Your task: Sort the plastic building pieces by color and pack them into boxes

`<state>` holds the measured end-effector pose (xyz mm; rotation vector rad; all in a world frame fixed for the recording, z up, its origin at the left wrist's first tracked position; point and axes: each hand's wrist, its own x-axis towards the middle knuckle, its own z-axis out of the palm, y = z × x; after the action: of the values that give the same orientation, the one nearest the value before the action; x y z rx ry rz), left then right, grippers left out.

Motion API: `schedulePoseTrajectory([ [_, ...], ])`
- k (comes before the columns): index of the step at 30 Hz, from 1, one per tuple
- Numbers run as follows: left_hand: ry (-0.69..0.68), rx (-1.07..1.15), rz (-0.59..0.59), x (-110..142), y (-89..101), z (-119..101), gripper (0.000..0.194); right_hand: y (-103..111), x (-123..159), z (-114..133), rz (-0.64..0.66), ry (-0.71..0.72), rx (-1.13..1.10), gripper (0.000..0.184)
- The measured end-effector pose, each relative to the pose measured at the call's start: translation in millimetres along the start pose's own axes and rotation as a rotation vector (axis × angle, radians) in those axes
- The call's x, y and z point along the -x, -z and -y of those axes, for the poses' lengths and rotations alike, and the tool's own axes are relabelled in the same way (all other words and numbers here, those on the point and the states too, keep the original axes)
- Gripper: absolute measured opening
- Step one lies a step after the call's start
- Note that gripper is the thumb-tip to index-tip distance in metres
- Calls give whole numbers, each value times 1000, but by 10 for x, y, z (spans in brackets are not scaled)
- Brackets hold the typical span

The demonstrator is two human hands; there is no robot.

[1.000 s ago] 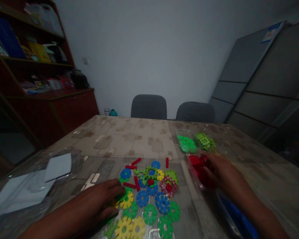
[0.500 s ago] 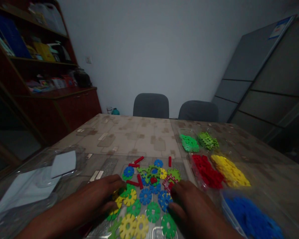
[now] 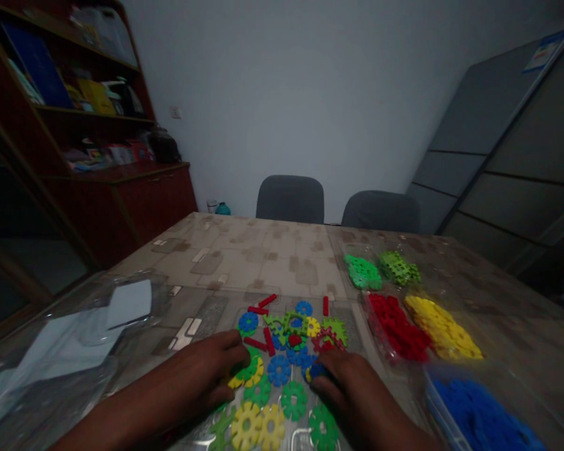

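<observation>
My left hand [image 3: 202, 366] curls over a green gear piece [image 3: 250, 369] that lies against a yellow one [image 3: 256, 373], at the near left of a spread of plastic building pieces. My right hand [image 3: 343, 385] has its fingertips on a blue gear piece [image 3: 316, 371]. Between the hands lie a blue gear piece [image 3: 279, 370] and a green one [image 3: 294, 401]. Farther out are a joined green lattice [image 3: 286, 323] and red sticks [image 3: 269, 341]. Yellow gears [image 3: 245, 426] lie near the table's near edge.
Clear trays on the right of the patterned table [image 3: 263, 266] hold green [image 3: 363, 272], lime [image 3: 398, 268], red [image 3: 397, 329], yellow [image 3: 444, 336] and blue [image 3: 479, 416] pieces. Clear plastic packaging [image 3: 66, 341] lies at the left. A dark wooden shelf unit [image 3: 94, 181] and grey chairs [image 3: 290, 199] stand beyond.
My right hand has moved left from the red tray to the blue piece in the spread. My left hand stays nearly in place. The view has tilted, showing the yellow and blue trays more fully.
</observation>
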<state>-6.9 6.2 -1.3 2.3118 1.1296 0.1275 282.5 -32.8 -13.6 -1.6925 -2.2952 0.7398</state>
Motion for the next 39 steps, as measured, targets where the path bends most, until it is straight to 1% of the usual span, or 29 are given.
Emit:
schedulePoseTrajectory([
  [2,-10,-33,7,-15,-5,-7,20,75,6,18,9,50,-45,14],
  [4,-19,-44,11,-26,-12,-4,15,155,37,21,24,86,-77,22],
  [9,-43,1,8,-31,-32,25,14,316,125,-26,124,124,-72,21],
  [11,-49,-4,13,-29,-33,33,15,322,130,-62,122,165,-125,25],
  [16,-31,-14,18,-15,-5,16,21,238,89,-93,38,230,-247,27],
  [20,-25,-7,18,0,5,-9,25,182,24,-37,70,247,-281,22],
  [21,-28,-6,12,2,1,-11,26,164,3,-34,47,240,-267,22],
  [25,-20,-17,12,-4,-14,-3,27,16,-62,-137,-142,165,-150,23],
  [27,-24,-1,20,-8,1,9,23,-82,-64,-225,-187,145,-82,27],
  [30,-33,43,28,2,66,17,23,-167,-34,-302,-142,141,-12,35],
  [33,0,33,1,32,145,-6,31,-137,-5,-265,-108,134,25,38],
  [36,38,8,-3,52,175,-29,32,-55,-1,-161,-78,92,22,34],
  [39,27,1,23,40,136,11,34,-2,-8,-68,-51,42,0,26],
])
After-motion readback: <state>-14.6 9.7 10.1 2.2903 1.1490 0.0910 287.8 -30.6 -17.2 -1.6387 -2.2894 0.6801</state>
